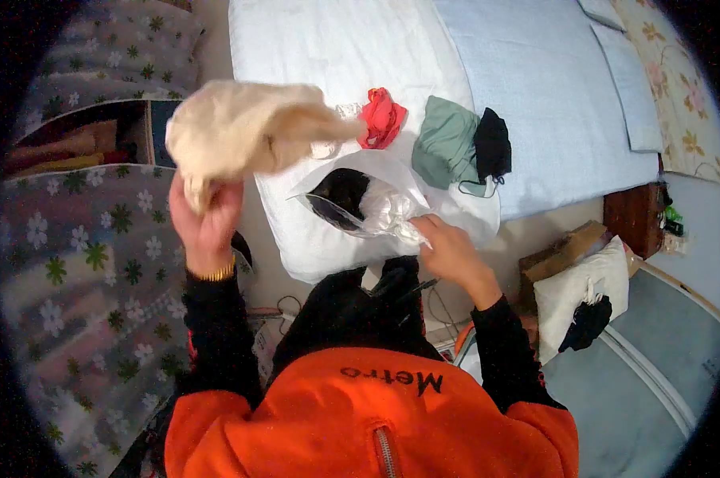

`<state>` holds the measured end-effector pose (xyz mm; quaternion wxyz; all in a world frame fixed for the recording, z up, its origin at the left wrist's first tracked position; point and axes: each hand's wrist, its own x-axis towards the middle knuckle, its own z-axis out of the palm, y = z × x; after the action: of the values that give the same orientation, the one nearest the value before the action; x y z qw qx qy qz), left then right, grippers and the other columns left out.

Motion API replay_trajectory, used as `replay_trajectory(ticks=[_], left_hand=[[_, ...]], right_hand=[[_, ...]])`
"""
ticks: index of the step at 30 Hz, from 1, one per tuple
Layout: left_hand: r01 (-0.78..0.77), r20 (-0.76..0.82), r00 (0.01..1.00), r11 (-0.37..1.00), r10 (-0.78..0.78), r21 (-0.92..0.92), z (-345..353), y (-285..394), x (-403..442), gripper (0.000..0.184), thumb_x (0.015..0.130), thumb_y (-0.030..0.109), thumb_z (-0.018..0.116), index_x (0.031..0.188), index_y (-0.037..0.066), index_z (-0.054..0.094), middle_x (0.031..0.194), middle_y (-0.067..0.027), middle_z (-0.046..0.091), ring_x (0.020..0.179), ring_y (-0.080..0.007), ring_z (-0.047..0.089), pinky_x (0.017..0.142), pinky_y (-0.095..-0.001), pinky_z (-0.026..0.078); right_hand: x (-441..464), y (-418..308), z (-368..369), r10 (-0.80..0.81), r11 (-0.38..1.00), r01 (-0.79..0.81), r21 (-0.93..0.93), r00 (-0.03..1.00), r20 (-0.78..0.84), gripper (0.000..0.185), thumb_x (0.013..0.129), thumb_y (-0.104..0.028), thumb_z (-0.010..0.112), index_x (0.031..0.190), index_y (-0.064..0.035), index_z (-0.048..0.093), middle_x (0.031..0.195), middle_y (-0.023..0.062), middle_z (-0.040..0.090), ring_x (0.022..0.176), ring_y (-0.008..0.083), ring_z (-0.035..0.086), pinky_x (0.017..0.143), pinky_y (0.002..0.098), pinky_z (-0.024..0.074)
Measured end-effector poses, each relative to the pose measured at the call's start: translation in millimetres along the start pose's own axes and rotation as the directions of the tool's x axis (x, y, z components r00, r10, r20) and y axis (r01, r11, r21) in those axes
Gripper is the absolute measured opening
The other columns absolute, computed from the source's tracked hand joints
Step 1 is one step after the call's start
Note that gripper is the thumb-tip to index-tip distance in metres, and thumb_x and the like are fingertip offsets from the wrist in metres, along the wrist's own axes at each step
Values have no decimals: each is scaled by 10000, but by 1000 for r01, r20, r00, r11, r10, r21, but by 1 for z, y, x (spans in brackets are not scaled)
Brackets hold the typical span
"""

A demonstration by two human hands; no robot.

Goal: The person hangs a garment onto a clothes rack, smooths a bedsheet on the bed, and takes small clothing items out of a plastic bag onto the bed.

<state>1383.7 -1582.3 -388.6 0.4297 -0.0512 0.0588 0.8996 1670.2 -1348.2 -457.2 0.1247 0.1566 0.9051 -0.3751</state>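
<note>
My left hand (207,227) is closed on the lower corner of a beige cloth (248,127), raised over the bed's left edge and slightly blurred. Below and right of the cloth, a white plastic bag (404,179) lies with its mouth open on the bed. Inside it show a black item (340,195) and crumpled white material (385,211). My right hand (449,251) pinches the bag's near right edge, where the white material bunches up; its fingertips are partly hidden. Beyond the bag lies a red cloth (382,119), with a small white lacy piece (348,111) beside it.
A green garment (443,143) and a black cloth pouch (493,143) with a cord lie farther right on the bed (535,72). At left stands a flower-patterned fabric cover (97,303) with an open shelf. A white pillow (575,295) leans at lower right.
</note>
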Motion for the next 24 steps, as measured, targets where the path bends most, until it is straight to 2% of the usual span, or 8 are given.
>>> replay_trajectory(ticks=[4, 7, 9, 11, 13, 17, 19, 24], left_hand=[[9, -196, 978, 916, 77, 401, -19, -14, 70, 443, 904, 141, 479, 1304, -9, 363, 1201, -152, 523, 1170, -292, 460, 1035, -456, 347], [257, -307, 800, 167, 516, 952, -71, -48, 63, 377, 894, 216, 545, 1232, 58, 486, 1140, -106, 571, 1073, -236, 528, 895, -392, 423], [175, -94, 965, -333, 245, 927, -101, -73, 39, 258, 901, 182, 537, 1115, 42, 569, 1016, -118, 611, 932, -215, 590, 812, -364, 461], [139, -199, 958, -272, -209, 952, -100, -109, 20, 192, 905, 118, 517, 1047, 28, 611, 985, -87, 631, 871, -208, 602, 830, -325, 467], [-218, 49, 945, -511, -324, 832, -133, -134, 18, 256, 841, 94, 557, 1089, 44, 597, 1013, -140, 626, 939, -288, 598, 811, -390, 482], [-223, 42, 969, -787, -244, 575, -161, -159, 37, 344, 782, 117, 578, 1119, 55, 586, 999, -163, 618, 959, -352, 574, 800, -420, 482], [-290, -212, 892, -865, -399, 410, -164, -161, 43, 345, 739, 130, 555, 1073, 54, 599, 938, -142, 638, 910, -344, 590, 751, -417, 497], [-486, -351, 706, -781, -615, 392, -141, -139, 20, 211, 732, 155, 553, 914, 94, 642, 878, -135, 617, 950, -327, 570, 769, -422, 482]], right_hand=[[0, -2, 2, -5, 1000, 5, -16, 1000, -13, 431, 736, -35, 563, 1164, -67, 519, 1106, 133, 545, 924, 360, 578, 784, 432, 480], [0, -8, -4, 32, 999, -31, 32, 998, -51, 429, 747, -22, 538, 1173, -74, 523, 1128, 134, 530, 959, 376, 555, 802, 427, 461], [-3, -16, -7, 45, 997, -38, 74, 994, -95, 427, 742, -8, 551, 1163, -75, 526, 1125, 125, 517, 947, 375, 556, 797, 421, 465], [-3, -19, -4, 19, 998, -13, 56, 995, -99, 422, 744, 0, 556, 1158, -74, 523, 1093, 131, 518, 925, 371, 567, 770, 430, 479], [1, -21, -1, -22, 999, 25, 31, 995, -101, 417, 746, 7, 561, 1153, -74, 521, 1061, 136, 518, 902, 366, 578, 744, 440, 492], [4, -26, 2, -78, 997, 79, -1, 993, -85, 416, 734, 7, 580, 1137, -79, 528, 1051, 131, 516, 892, 366, 582, 733, 442, 495], [4, -27, 0, -84, 996, 83, -14, 992, -95, 413, 730, 7, 587, 1130, -80, 532, 1049, 129, 515, 890, 367, 583, 732, 443, 496], [10, -23, 3, -58, 997, 50, -55, 986, -159, 407, 727, 2, 599, 1119, -93, 538, 1029, 127, 510, 847, 373, 589, 701, 453, 497]])
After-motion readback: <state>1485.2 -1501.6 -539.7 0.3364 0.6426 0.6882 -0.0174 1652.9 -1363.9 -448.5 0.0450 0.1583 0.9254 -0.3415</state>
